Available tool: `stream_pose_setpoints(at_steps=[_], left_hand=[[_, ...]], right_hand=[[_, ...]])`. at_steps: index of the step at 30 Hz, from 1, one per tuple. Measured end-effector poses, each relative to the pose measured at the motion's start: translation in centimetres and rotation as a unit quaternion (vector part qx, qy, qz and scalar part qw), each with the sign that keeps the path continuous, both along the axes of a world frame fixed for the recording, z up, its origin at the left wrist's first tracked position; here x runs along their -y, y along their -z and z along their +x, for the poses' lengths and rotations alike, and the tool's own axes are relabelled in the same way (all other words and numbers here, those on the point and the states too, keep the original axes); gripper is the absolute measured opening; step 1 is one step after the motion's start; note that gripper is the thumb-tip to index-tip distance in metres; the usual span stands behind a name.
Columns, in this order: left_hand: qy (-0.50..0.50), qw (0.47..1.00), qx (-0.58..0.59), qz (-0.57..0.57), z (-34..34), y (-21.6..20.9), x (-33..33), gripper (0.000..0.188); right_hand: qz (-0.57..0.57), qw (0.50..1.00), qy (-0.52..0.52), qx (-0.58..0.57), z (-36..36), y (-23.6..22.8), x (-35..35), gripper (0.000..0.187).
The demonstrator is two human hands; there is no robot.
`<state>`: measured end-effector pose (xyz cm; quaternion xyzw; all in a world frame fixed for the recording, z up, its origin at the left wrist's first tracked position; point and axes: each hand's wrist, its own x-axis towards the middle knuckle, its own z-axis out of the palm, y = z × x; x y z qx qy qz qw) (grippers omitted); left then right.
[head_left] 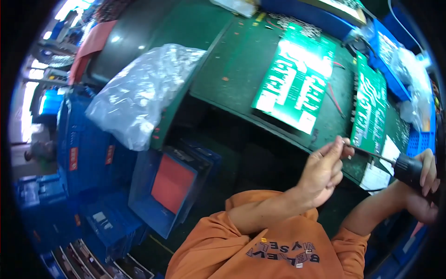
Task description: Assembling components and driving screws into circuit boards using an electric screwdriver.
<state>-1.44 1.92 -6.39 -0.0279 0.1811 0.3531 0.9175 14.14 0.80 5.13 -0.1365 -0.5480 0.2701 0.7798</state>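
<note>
My right hand (425,183) grips the dark handle of a screwdriver (403,168) at the right edge of the view. Its thin metal shaft (369,153) points left and slightly up. My left hand (324,171) pinches the tip of the shaft between thumb and fingers, just in front of the green workbench (232,60). A large green circuit board (297,76) lies flat on the bench beyond my hands, and a second, narrower green board (371,109) lies to its right. My orange sleeves and shirt fill the lower middle.
A crumpled clear plastic bag (141,93) lies over the bench's left end. Blue plastic crates (88,153) stand stacked on the floor at left; one open crate (172,183) holds a red-orange sheet. Blue trays (395,65) and bagged parts sit at the far right. White paper (378,174) lies near the bench edge.
</note>
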Motion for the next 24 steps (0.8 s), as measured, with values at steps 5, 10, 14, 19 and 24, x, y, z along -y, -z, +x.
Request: stream_pose_setpoints(at_steps=[5, 10, 14, 19, 24], left_hand=[[0.016, 0.998, -0.048, 0.045, 1.0, -0.7, -1.4, 0.034], [0.037, 0.997, 0.059, -0.015, -0.6, 1.2, -1.2, 0.030], [0.063, 0.996, -0.070, -0.005, -5.3, 2.8, -0.4, 0.036], [0.066, 0.984, -0.162, 0.041, -9.2, 3.7, -0.2, 0.040], [0.074, 0.975, -0.196, 0.070, -9.6, 2.7, -1.0, 0.036]], right_hand=[[-0.012, 0.999, 0.036, 0.000, 1.3, -0.1, -0.2, 0.057], [-0.001, 0.999, 0.043, -0.009, 1.6, -0.3, -0.8, 0.056], [-0.010, 0.999, 0.038, 0.012, 2.0, -0.1, -1.2, 0.059], [-0.006, 0.997, 0.069, 0.030, 1.6, 0.7, -2.5, 0.062], [-0.017, 0.999, 0.016, -0.032, 1.4, 1.0, -2.2, 0.056]])
